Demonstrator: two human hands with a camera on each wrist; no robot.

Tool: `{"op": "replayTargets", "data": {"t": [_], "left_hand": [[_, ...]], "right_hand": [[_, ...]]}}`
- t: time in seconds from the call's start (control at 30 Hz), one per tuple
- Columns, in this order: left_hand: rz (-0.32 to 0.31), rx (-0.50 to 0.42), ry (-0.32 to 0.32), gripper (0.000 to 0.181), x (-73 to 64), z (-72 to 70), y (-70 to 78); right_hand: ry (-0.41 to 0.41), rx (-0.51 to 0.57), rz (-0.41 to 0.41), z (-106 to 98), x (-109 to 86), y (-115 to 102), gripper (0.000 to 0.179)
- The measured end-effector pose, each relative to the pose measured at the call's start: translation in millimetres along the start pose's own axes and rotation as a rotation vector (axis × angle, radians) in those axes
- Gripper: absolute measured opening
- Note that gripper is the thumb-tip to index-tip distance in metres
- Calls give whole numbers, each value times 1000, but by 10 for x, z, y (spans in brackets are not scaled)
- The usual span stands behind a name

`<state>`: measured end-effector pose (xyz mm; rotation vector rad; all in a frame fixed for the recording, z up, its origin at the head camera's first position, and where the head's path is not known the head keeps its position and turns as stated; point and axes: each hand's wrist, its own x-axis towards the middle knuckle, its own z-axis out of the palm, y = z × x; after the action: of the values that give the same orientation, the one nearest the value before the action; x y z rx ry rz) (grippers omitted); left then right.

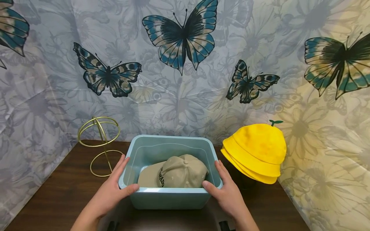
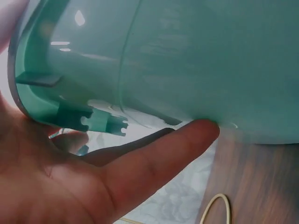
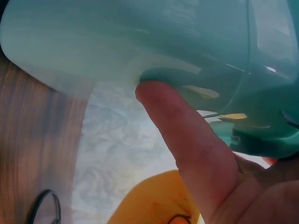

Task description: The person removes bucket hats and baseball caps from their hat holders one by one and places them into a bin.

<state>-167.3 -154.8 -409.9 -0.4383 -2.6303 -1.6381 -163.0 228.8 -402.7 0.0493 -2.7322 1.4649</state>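
Dark brown wood grain runs across the tabletop point(image 1: 55, 199), which meets a fabric backdrop point(image 1: 182, 106) printed with pale grey flowers and bold teal, black and cream butterflies point(image 1: 184, 38). The cloth hangs behind and on both sides, lightly creased, cool bluish-grey at the left and warming to yellow at the right. At the middle of this setting is a blue-green plastic bin point(image 1: 170, 199), its shiny walls catching reflections in both wrist views. Inside it lies a khaki cap point(image 1: 185, 171), brim pointing left, with dark lettering partly hidden by the front rim. The left hand point(image 1: 111, 192) grips the bin at its left front corner, thumb over the rim and fingers extended along the outer side; the right hand point(image 1: 226, 189) grips the opposite corner in much the same way. Whether the base touches the wood is hard to tell. Near the backdrop on the left stands a gold wire stand point(image 1: 105, 142) made of rings. To the right of the bin is a bright yellow hat point(image 1: 257, 149) with layered brims and a small green sprout point(image 1: 275, 122) on top; what supports it is too dark to make out.
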Motion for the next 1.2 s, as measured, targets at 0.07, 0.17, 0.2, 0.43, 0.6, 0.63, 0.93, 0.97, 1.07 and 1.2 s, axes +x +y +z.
{"op": "replayTargets", "data": {"t": [0.07, 0.17, 0.2, 0.43, 0.6, 0.63, 0.93, 0.97, 1.07, 1.2], "left_hand": [[23, 21, 13, 98, -6, 16, 7], [47, 60, 28, 100, -15, 23, 25], [51, 68, 31, 100, -18, 23, 26], [16, 68, 25, 102, -9, 15, 37], [2, 56, 1, 106, -10, -3, 88], [-3, 57, -6, 106, -11, -6, 95], [-22, 49, -39, 109, -6, -36, 93], [-21, 48, -38, 109, -8, -35, 91], [-18, 48, -36, 109, -12, -32, 89], [-10, 46, -37, 109, -12, -27, 82]], "right_hand": [[2, 2, -3, -7, -6, 0, 90], [0, 0, -3, -9, -10, -3, 90], [-2, -3, -2, -9, -11, -5, 90], [-40, -119, -2, -132, -71, -119, 92], [-48, -103, 5, -470, -238, -304, 86], [-40, -96, 9, -555, -280, -348, 84], [95, -164, -95, -1434, -398, -616, 84], [101, -158, -97, -1540, -362, -613, 85], [98, -96, -98, -1836, -202, -567, 86], [68, -10, -63, -2120, 58, -482, 87]]}}
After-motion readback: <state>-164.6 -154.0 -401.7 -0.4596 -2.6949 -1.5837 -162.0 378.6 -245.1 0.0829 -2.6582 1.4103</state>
